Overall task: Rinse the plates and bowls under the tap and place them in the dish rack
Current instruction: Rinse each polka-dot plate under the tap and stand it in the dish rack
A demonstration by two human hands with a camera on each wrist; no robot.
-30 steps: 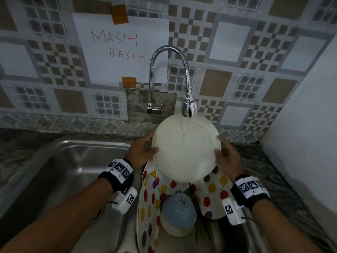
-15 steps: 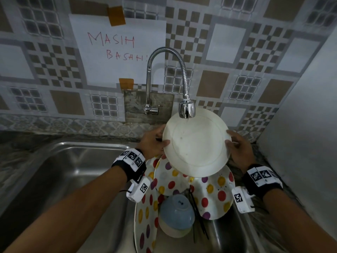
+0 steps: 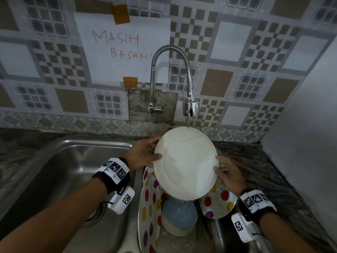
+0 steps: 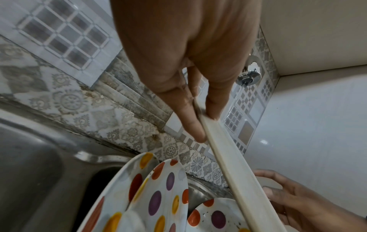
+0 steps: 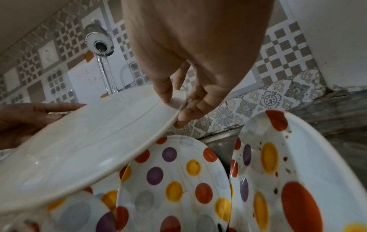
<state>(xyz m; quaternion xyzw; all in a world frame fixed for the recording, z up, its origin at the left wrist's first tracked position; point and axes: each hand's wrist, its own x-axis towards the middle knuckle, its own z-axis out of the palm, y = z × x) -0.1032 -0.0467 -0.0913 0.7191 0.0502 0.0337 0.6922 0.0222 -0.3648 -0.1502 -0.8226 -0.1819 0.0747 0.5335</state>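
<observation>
Head view showed the left hand (image 3: pixel 144 155) and right hand (image 3: pixel 230 175) each pinching the round cream plastic plate (image 3: pixel 186 163) by opposite rims, tilted under the chrome tap's (image 3: pixel 189 106) thin stream.

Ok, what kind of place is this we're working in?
Most likely a home kitchen: a steel sink set in a dark stone counter, a gooseneck tap running on a patterned tile wall, and polka-dot plates stacked in the basin.
</observation>
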